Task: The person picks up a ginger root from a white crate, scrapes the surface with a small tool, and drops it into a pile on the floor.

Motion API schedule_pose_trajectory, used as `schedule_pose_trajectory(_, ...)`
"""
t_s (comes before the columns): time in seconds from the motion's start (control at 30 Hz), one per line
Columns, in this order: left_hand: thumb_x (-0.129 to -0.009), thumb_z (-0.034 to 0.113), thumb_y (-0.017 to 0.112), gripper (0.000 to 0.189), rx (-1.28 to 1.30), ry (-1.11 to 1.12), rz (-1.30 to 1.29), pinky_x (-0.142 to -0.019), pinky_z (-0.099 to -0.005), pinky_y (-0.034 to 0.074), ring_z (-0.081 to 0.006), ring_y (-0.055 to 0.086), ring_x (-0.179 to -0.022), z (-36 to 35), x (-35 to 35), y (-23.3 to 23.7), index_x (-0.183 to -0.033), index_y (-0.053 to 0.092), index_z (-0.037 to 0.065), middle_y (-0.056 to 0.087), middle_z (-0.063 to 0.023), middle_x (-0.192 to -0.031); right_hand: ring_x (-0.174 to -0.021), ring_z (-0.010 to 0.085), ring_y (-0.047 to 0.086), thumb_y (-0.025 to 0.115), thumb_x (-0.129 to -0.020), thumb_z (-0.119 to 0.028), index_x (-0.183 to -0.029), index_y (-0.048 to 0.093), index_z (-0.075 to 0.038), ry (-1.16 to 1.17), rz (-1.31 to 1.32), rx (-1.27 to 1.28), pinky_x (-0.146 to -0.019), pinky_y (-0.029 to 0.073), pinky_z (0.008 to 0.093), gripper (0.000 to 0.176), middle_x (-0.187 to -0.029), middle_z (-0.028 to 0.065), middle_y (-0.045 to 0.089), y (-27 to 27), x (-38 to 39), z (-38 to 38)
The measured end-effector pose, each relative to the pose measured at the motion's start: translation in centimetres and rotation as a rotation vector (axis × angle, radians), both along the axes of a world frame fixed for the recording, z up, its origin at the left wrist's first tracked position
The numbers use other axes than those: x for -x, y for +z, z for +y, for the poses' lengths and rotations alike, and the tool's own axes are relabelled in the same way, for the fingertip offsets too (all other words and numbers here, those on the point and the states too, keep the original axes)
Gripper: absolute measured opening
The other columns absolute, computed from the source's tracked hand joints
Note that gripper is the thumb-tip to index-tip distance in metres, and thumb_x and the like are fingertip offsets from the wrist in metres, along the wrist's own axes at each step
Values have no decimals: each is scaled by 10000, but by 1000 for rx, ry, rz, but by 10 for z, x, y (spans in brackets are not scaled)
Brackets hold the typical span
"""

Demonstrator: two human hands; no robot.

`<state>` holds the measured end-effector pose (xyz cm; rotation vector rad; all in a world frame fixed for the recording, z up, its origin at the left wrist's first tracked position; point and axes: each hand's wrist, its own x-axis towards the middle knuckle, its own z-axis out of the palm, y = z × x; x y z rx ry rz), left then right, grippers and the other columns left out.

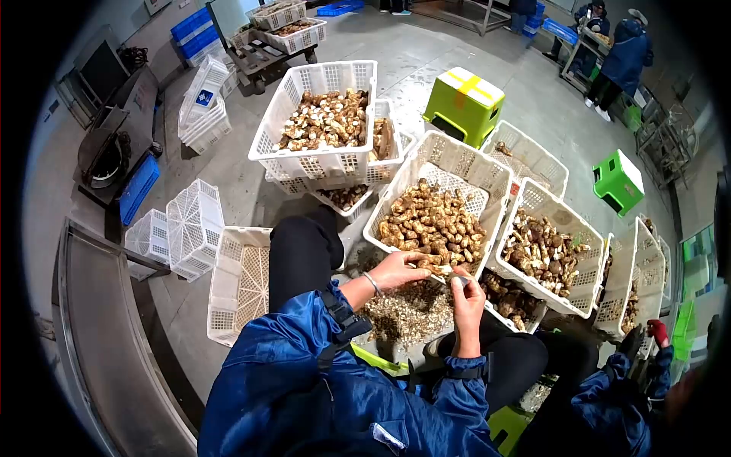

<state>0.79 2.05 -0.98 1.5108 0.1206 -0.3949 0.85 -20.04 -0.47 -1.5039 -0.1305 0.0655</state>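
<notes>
My left hand [394,272], with a band on its wrist, is closed around a brown-and-white mushroom [434,268]. Close by, my right hand [466,298] pinches what looks like a small knife [461,281] against the mushroom's pale end; most of the tool is hidden by the fingers. Just beyond both hands stands a white crate [499,179] with a heap of similar mushrooms [434,221] in it. Below the hands, pale and brown trimmings [407,316] are piled between my knees.
More mushroom crates stand at the right [586,293] and ahead [263,145]. An empty crate [217,305] lies left of my leg. Green stools [438,99] stand beyond. A co-worker's red-gloved hand [657,332] shows at the right. A metal table [106,327] runs along the left.
</notes>
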Motion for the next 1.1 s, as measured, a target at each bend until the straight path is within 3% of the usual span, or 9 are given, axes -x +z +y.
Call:
schedule_pose_trajectory(0.2,-852,292,798,612,-272,-6,-217,-941,-330,499,-150,594,-1082,-1,5,12,-1341,581,-6,644,-107,-1213,-802,46,541,678,-946,-121,-1058,694,25,-33,-32,75,-718,452,212,185,-935,-11,655,-2,1,2)
schedule_pose_trajectory(0.33,-863,285,790,604,-135,4,-166,-890,-320,516,-126,593,-1015,-2,4,10,-1340,579,-19,649,-93,-1185,-819,46,561,648,-965,-125,-1102,672,11,21,108,-37,-728,467,217,194,-903,-4,657,2,-2,-11)
schedule_pose_trajectory(0.4,-881,271,775,593,-115,-14,-122,-831,-291,526,-101,594,-952,-2,3,9,-1343,568,-38,654,-70,-1135,-854,66,581,654,-960,-122,-1065,679,17,9,59,-56,-771,476,228,177,-950,7,673,2,-1,-1)
schedule_pose_trajectory(0.47,-898,252,758,580,-119,-20,-131,-801,-277,524,-92,595,-922,-3,3,11,-1354,555,-43,658,-59,-1104,-882,87,593,671,-948,-121,-1053,694,34,7,-145,132,-799,480,245,189,-969,-12,676,12,4,5)
schedule_pose_trajectory(0.63,-910,271,735,559,-118,-61,20,-828,-307,522,-136,632,-957,-1,1,20,-1343,568,-40,684,-108,-1132,-780,48,552,641,-974,-129,-1087,679,10,43,111,-39,-691,448,212,183,-905,-12,654,-6,-7,-13)
schedule_pose_trajectory(0.77,-877,327,755,590,-338,-79,-293,-905,-336,503,-170,635,-1032,0,3,16,-1333,586,-8,685,-144,-1190,-796,32,542,647,-967,-114,-1092,671,13,61,25,-13,-684,440,199,180,-898,-24,634,-6,-2,-4)
schedule_pose_trajectory(0.87,-874,315,757,562,-372,-43,-433,-879,-314,502,-141,624,-995,3,2,8,-1322,603,12,696,-109,-1141,-782,30,537,647,-968,-116,-1067,669,10,83,188,-167,-680,435,200,162,-905,-20,639,-17,-7,-12)
schedule_pose_trajectory(0.9,-890,319,743,538,-267,-46,-334,-842,-291,497,-110,602,-936,2,3,13,-1315,612,16,696,-67,-1066,-787,42,552,642,-970,-117,-1069,664,14,52,268,-264,-696,445,207,166,-907,-11,646,-6,-7,-9)
schedule_pose_trajectory(1.1,-962,299,661,402,-200,-37,-149,-688,-243,476,-54,567,-772,-5,2,2,-1247,655,16,681,1,-898,-846,63,561,667,-952,-128,-1129,673,2,-27,-85,143,-755,454,217,220,-985,9,653,-12,-1,-2)
